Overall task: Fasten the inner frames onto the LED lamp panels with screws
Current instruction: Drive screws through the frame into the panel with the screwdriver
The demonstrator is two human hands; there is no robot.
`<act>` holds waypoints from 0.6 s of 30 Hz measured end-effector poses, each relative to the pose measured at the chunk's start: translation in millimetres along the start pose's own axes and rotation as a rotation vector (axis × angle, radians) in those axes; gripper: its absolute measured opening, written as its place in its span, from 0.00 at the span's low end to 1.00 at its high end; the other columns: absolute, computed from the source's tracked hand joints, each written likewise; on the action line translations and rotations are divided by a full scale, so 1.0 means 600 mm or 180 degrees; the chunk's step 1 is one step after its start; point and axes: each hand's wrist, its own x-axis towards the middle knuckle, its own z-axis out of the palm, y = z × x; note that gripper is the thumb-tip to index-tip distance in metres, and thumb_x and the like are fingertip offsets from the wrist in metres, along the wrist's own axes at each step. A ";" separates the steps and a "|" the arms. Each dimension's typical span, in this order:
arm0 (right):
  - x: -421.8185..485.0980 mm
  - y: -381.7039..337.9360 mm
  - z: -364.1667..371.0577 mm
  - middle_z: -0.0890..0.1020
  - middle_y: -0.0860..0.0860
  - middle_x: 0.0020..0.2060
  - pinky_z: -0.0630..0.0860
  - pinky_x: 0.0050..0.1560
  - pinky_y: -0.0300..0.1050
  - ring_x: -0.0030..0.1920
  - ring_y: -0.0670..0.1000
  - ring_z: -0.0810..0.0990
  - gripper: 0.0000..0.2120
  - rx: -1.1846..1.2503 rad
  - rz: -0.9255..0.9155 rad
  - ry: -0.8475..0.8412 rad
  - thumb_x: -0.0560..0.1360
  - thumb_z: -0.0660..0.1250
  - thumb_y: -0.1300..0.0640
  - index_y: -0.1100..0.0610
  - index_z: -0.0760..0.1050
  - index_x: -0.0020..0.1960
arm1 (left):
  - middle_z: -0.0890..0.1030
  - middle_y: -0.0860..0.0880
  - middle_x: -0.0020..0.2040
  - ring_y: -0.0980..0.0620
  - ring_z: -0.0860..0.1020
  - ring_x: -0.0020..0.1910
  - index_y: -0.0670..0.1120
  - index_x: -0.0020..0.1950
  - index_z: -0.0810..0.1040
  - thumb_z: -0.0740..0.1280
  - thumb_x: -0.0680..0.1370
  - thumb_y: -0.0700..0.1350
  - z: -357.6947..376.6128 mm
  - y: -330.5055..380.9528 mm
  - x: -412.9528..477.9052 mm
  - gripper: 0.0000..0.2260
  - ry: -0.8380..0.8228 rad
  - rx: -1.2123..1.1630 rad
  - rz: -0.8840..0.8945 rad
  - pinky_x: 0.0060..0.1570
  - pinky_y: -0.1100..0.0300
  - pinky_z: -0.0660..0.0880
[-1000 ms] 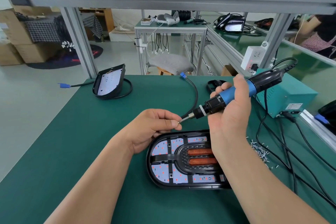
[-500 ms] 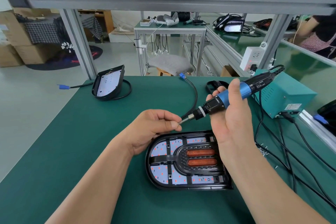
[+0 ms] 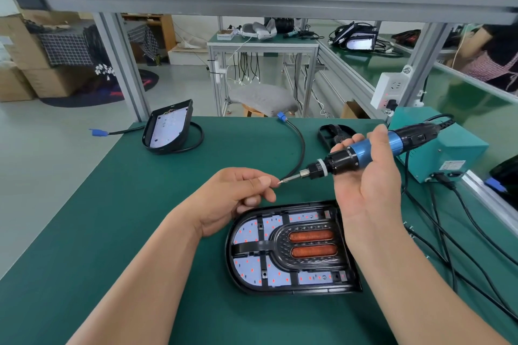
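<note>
LED lamp panel [image 3: 291,287] lies flat on the green counter [image 3: 112,218] with its black inner frame [image 3: 252,246] already seated over the lit board, so the placing looks done and the screwing is what remains; no driven screw heads can be made out on the frame, so how many fastenings are in cannot be told. The right hand [image 3: 367,185] is wrapped round the blue barrel of the electric screwdriver [image 3: 361,152], held up off the panel with the bit slanting down to the left. The left hand [image 3: 232,199] has thumb and forefinger drawn together right at the bit's tip, where a small silvery screw [image 3: 280,182] seems to sit; whether they actually pinch it is too fine to tell. Both hands hang above the panel's far edge, with the right forearm across its right end. A second panel [image 3: 168,131] sits at the counter's far left, well apart
</note>
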 end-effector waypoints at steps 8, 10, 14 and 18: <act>0.008 -0.039 0.001 0.79 0.52 0.38 0.83 0.47 0.50 0.36 0.51 0.78 0.08 0.0113 -0.0271 -0.0201 0.81 0.72 0.58 0.59 0.74 0.56 | 0.89 0.42 0.52 0.47 0.86 0.52 0.45 0.52 0.89 0.80 0.71 0.54 -0.002 0.008 -0.012 0.16 -0.0286 0.0966 -0.0006 0.61 0.51 0.82; 0.008 -0.046 0.003 0.78 0.52 0.38 0.82 0.44 0.48 0.36 0.51 0.77 0.07 0.0055 -0.0347 -0.0288 0.82 0.70 0.58 0.59 0.73 0.55 | 0.89 0.43 0.51 0.48 0.87 0.51 0.45 0.51 0.90 0.80 0.70 0.55 -0.002 0.009 -0.013 0.17 -0.0306 0.1033 0.0017 0.59 0.53 0.83; 0.010 -0.058 0.007 0.76 0.51 0.37 0.78 0.37 0.46 0.33 0.50 0.76 0.06 -0.0196 -0.0478 -0.0372 0.83 0.68 0.58 0.58 0.73 0.56 | 0.89 0.46 0.48 0.53 0.86 0.48 0.47 0.48 0.90 0.79 0.72 0.55 0.002 0.006 -0.010 0.13 -0.0194 0.1278 0.0058 0.54 0.59 0.82; 0.005 -0.065 0.011 0.75 0.50 0.37 0.76 0.36 0.45 0.33 0.51 0.74 0.07 -0.0455 -0.0617 -0.0545 0.82 0.69 0.57 0.56 0.74 0.58 | 0.89 0.46 0.46 0.57 0.83 0.44 0.48 0.46 0.89 0.77 0.72 0.56 0.009 0.000 -0.005 0.12 -0.0036 0.1561 0.0152 0.51 0.60 0.80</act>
